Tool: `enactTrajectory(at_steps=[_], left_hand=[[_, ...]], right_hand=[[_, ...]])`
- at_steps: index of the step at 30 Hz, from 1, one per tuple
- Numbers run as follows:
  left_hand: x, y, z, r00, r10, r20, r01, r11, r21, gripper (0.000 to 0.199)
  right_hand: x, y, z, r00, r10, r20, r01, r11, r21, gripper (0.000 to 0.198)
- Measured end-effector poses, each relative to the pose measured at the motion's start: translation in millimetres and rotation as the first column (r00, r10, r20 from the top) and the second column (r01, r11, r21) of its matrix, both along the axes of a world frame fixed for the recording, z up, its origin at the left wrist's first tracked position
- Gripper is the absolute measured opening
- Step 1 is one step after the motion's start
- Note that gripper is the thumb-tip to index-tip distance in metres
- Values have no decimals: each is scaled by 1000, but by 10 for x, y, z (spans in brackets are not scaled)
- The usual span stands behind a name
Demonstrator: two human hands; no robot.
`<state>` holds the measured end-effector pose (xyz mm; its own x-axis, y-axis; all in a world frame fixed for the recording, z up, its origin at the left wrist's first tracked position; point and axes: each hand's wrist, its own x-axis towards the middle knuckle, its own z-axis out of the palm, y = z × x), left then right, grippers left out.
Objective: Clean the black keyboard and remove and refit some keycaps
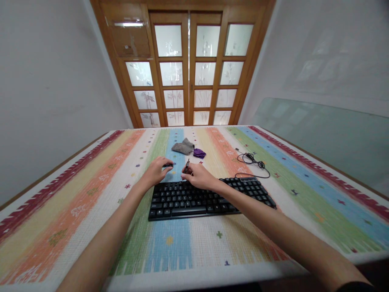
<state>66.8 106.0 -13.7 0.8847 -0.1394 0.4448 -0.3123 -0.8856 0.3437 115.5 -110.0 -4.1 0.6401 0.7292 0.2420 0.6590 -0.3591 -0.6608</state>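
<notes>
A black keyboard (194, 202) lies on the striped tablecloth in front of me. Above its back left edge, my left hand (155, 171) is closed, thumb and fingers pinching a small black piece (167, 165) too small to name. My right hand (199, 176) reaches over the keyboard's top row and grips a slim dark pen-like tool (187, 164), its tip pointing up and away. A short gap separates the two hands. Part of the keyboard is hidden beneath my right hand and forearm.
Beyond my hands lie a grey cloth (183, 147) and a folded purple cloth (199, 153). The keyboard's coiled black cable (258, 164) rests at the right. The striped tablecloth (100, 194) covers the table, with wooden glass-paned doors (188, 69) behind it and walls on both sides.
</notes>
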Motion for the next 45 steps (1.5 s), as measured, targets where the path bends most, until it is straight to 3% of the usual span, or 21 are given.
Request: enactTrajectory(at_steps=[10,21,28,30,33,36,45], left_hand=[[388,-29,-80,996,78,-49,-73,994,84,11],[527,-4,-141,990,114,-78,-102,983,151,12],[577,-28,-156,974,171,-146,-134,963,233,17],[586,-43,-160,966,195,-167,-149,956,254,19],[597,-51,-164,959,212,-188,-157,950,270,21],[603,-45,-170,958,215,-187,-156,945,286,21],[612,-32,-190,963,206,-175,-145,941,307,20]], right_hand=[[-143,63,-44,994,-101,-46,103,994,32,7],[-84,123,-146,927,-34,-374,84,989,118,16],[-120,149,-94,879,-37,-475,109,986,125,17],[-114,130,-60,898,-46,-437,96,991,94,14],[-96,75,7,976,-72,-204,81,996,39,9],[-86,24,68,996,-82,-25,82,997,7,6],[-104,28,63,991,-134,-20,133,991,-29,3]])
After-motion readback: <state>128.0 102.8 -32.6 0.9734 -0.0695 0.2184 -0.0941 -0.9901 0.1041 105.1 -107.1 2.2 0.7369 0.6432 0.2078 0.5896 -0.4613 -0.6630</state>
